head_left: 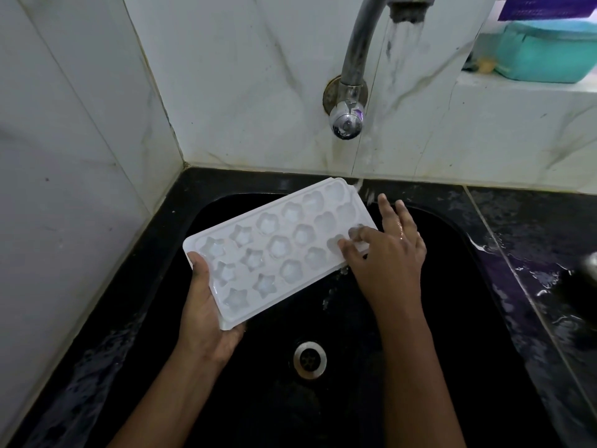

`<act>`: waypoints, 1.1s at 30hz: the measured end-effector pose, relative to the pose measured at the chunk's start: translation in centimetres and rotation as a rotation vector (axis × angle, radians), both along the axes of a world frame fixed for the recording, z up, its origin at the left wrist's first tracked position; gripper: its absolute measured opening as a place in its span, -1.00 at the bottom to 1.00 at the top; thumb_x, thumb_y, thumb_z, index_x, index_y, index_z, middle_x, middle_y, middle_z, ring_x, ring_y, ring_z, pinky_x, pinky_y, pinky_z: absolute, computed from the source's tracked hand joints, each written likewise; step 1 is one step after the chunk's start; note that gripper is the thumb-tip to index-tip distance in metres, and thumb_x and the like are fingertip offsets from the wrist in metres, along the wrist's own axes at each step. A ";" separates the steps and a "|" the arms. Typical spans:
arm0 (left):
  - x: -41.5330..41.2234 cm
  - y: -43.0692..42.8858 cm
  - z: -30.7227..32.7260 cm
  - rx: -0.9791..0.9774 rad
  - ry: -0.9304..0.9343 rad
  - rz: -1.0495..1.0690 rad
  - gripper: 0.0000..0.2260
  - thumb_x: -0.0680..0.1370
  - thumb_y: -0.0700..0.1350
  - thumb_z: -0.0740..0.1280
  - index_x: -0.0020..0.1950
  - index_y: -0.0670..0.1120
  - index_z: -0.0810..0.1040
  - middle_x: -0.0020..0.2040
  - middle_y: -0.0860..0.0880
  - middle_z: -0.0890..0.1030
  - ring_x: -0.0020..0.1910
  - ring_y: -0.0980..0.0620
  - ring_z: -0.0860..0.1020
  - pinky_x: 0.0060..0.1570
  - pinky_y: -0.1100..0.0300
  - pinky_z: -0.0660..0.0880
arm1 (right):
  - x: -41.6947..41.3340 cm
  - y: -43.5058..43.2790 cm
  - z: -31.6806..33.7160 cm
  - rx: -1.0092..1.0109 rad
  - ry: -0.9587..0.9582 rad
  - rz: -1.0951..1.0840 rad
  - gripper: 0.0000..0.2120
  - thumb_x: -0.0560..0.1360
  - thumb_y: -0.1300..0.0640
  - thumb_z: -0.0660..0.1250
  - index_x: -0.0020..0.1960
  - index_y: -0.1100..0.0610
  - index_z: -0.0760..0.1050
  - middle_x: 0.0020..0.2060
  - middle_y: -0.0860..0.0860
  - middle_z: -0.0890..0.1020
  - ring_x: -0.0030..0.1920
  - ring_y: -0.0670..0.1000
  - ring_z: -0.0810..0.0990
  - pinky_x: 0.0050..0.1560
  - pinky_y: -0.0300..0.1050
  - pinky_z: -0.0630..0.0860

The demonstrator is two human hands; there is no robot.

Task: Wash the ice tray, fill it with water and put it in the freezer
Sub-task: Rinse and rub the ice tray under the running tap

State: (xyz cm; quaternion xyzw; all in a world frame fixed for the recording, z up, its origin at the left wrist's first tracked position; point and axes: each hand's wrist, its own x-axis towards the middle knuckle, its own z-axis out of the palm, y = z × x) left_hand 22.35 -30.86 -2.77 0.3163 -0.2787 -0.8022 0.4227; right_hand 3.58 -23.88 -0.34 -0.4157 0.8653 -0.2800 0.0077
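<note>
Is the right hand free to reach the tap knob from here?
Probably yes. The right hand only touches the ice tray, which the left hand grips, and nothing blocks the way up to the tap knob.

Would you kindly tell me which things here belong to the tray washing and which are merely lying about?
In the job: ice tray, left hand holding it, right hand touching it, running tap, sink.
Lying about: teal container, purple box on the ledge.
</note>
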 end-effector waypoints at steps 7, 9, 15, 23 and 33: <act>-0.1 0.2 -0.1 -0.004 -0.012 -0.017 -0.37 0.49 0.32 0.03 0.39 -0.03 0.45 0.24 -0.11 0.63 0.18 -0.12 0.62 0.01 -0.03 0.62 | 0.0 0.3 0.0 0.108 0.020 -0.054 -0.69 0.50 -0.17 0.26 0.12 -0.03 0.56 0.54 -0.02 -0.04 0.52 -0.02 -0.17 0.44 0.17 -0.07; 0.0 0.1 -0.1 0.000 -0.013 -0.009 -0.37 0.50 0.32 0.03 0.39 -0.02 0.45 0.24 -0.11 0.62 0.18 -0.12 0.62 0.01 -0.03 0.62 | 0.1 0.1 0.0 0.111 0.046 0.024 -0.70 0.53 -0.13 0.23 0.15 -0.01 0.55 0.55 -0.03 -0.08 0.52 -0.01 -0.21 0.43 0.18 -0.08; 0.3 0.0 -0.1 -0.013 -0.015 0.019 -0.39 0.51 0.32 0.03 0.38 -0.02 0.46 0.23 -0.10 0.63 0.18 -0.11 0.62 0.03 -0.05 0.62 | -0.8 0.8 0.3 0.105 -0.002 0.037 -0.67 0.49 -0.26 0.20 0.03 -0.09 0.61 0.54 -0.08 -0.02 0.52 -0.06 -0.18 0.44 0.13 -0.11; 0.3 0.2 0.1 0.014 -0.032 -0.003 -0.36 0.48 0.34 0.05 0.39 -0.02 0.45 0.23 -0.11 0.63 0.17 -0.12 0.63 0.01 -0.05 0.62 | -0.6 0.5 0.4 -0.127 0.033 0.051 -0.68 0.46 -0.24 0.24 -0.13 -0.01 0.58 0.49 0.01 0.22 0.51 0.02 0.05 0.41 0.21 0.09; 0.3 0.9 0.3 0.017 -0.025 -0.023 -0.45 0.51 0.30 0.02 0.25 -0.01 0.52 0.13 -0.07 0.68 0.07 -0.06 0.67 -0.08 0.04 0.65 | 0.8 -0.7 -0.2 -0.064 0.061 0.164 -0.51 0.48 -0.25 0.06 0.32 -0.08 0.41 0.54 -0.05 -0.11 0.52 -0.03 -0.22 0.44 0.14 -0.14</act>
